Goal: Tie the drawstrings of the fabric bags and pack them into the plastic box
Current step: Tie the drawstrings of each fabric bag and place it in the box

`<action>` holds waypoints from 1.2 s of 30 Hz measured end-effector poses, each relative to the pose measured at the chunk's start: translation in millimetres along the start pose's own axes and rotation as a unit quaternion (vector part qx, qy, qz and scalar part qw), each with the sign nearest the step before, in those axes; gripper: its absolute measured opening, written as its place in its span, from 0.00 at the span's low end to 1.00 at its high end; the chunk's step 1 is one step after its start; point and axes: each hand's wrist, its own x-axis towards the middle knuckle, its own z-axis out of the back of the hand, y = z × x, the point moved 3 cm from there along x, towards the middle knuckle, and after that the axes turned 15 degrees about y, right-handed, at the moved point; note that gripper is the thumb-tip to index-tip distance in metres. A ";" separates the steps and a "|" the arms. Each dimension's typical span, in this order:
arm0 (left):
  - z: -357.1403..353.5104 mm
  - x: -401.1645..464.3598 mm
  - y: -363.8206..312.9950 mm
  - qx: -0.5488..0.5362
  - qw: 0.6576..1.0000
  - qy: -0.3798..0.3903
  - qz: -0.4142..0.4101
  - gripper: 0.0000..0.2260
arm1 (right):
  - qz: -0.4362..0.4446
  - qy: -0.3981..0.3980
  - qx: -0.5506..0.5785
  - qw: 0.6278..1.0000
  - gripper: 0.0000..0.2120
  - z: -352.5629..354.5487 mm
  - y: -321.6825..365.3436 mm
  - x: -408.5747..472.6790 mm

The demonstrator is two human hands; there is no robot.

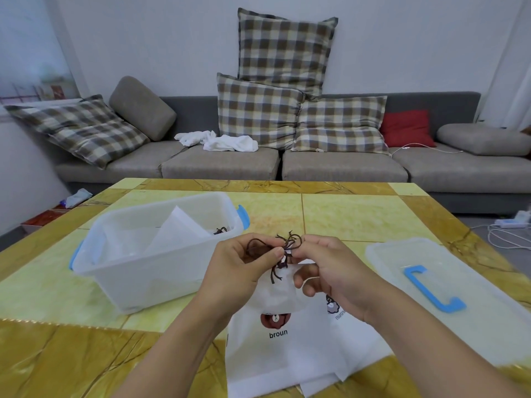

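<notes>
We pinch the brown drawstring (283, 248) in both hands, left hand (244, 268) and right hand (330, 271) meeting over the gathered neck of the white fabric bag (275, 294), which lies on other bags at six o'clock on the table (359, 214). The plastic box (149, 254), already holding a tied bag, stands at ten o'clock. Its lid (431, 271) lies at three o'clock.

Both forearms are extended forward and inward; the left hand (244, 265) and right hand (330, 271) are raised together, fingers curled in pinches.
</notes>
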 end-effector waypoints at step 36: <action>1.3 1.8 3.8 0.040 0.999 -0.012 -0.025 0.06 | 0.036 0.022 -0.100 0.994 0.06 -1.9 17.4 -14.7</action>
